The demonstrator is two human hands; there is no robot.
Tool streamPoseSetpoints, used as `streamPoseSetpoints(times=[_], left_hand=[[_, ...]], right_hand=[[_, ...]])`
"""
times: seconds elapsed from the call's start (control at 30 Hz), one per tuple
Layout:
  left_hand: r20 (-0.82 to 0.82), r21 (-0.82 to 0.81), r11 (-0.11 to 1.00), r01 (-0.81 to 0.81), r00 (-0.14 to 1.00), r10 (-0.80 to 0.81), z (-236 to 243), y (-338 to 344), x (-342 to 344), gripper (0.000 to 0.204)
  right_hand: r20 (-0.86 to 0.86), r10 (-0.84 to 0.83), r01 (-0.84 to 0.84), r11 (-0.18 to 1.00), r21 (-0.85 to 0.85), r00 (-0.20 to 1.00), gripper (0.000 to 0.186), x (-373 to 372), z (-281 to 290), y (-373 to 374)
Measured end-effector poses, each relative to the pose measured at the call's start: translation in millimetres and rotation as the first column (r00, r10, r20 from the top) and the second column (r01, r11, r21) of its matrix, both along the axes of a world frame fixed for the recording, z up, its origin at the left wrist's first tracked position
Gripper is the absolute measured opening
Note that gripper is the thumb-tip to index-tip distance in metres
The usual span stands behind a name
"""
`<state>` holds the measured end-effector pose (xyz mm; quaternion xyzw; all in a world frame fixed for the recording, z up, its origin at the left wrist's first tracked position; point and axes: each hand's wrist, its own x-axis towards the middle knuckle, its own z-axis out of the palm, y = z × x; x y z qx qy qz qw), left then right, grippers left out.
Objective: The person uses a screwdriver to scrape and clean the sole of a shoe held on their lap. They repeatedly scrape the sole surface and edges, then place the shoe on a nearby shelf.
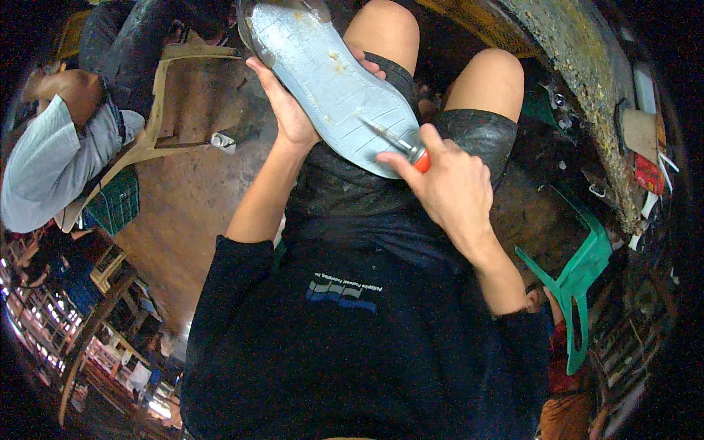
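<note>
A pale blue-grey shoe sole (323, 81) with yellowish smears and grooved lines is held at a slant above my lap, its upper end partly out of view. My left hand (290, 114) grips it along its left edge, with some fingertips showing at the right edge. My right hand (447, 176) is closed on a tool with a red-orange handle (420, 159) and thin metal shaft (385, 133). The shaft's tip lies over the sole's lower part; whether it touches cannot be told. My right thumb is at the sole's lower edge.
At the left are a person's white-clothed body (51, 154), a pale frame (183, 53), a green crate (114, 202) and a small can (224, 143) on the floor. At the right are a green plastic chair (587, 257) and a crusted ledge (579, 81).
</note>
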<state>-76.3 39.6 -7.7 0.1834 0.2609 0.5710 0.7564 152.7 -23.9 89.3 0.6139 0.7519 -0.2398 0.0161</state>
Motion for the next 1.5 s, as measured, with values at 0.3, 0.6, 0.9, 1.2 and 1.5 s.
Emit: streamPoseSetpoints(times=[0.3, 0.6, 0.9, 1.2, 1.5], left_hand=[[0.154, -0.013, 1.000, 0.000, 0.988, 0.002, 2.3, 0.1, 0.5, 0.146], [0.203, 0.002, 1.000, -0.007, 0.979, 0.006, -0.1, -0.4, -0.5, 0.145], [0.185, -0.022, 1.000, -0.017, 0.983, 0.021, 0.7, -1.9, 2.1, 0.146], [0.177, -0.019, 1.000, -0.010, 0.984, 0.013, 5.3, -0.5, 5.9, 0.147], [-0.046, -0.006, 0.999, -0.031, 0.998, 0.031, 0.3, -4.7, 8.5, 0.143]], right_hand=[[0.011, -0.119, 0.119, 0.993, -0.007, 0.993, 0.074, 1.6, -4.4, 6.0], [0.001, -0.079, 0.079, 0.996, -0.045, 0.997, 0.075, 0.3, -3.4, 5.9], [-0.017, 0.006, -0.006, 1.000, 0.002, 1.000, 0.072, -10.3, -1.0, 1.9], [-0.011, 0.023, -0.022, 0.995, 0.095, 1.000, 0.073, -8.1, -2.7, 12.3], [0.010, -0.043, 0.042, 0.993, 0.107, 0.999, 0.075, -9.8, 4.5, 25.7]])
